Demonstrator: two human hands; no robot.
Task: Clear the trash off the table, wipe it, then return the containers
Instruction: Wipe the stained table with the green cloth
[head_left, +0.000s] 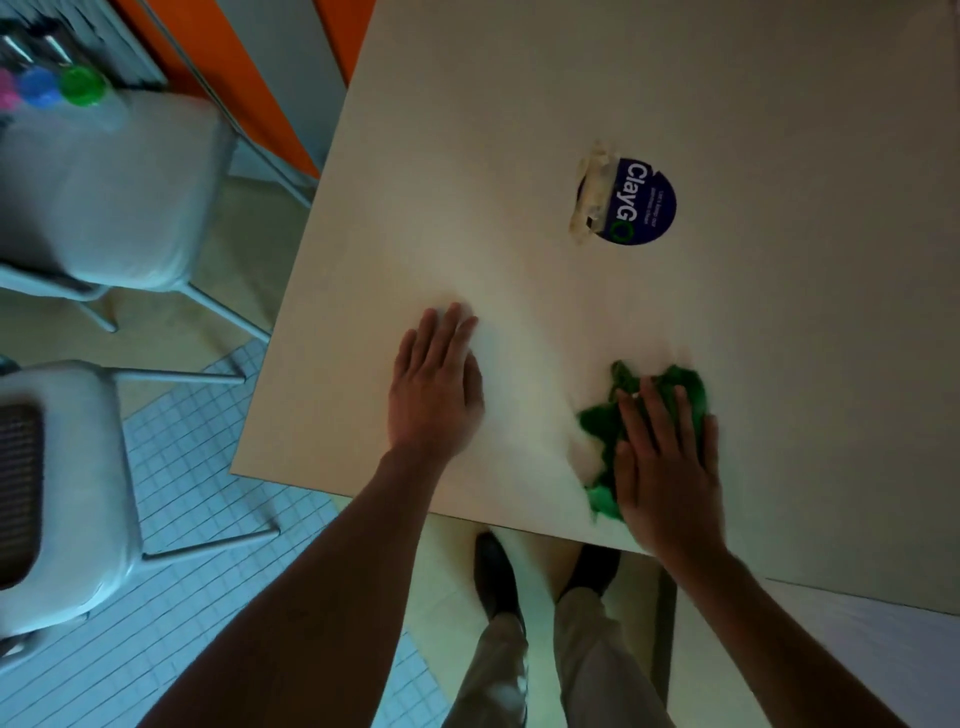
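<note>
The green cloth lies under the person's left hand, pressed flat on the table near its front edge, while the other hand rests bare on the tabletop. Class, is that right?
Not quite. The head view shows the green cloth under the right hand, not the left. The left hand rests bare on the table. The rest stands.

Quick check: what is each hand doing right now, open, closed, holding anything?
Left hand: open, flat on the table.
Right hand: open, fingers straight, pressing the green cloth onto the table.
</note>
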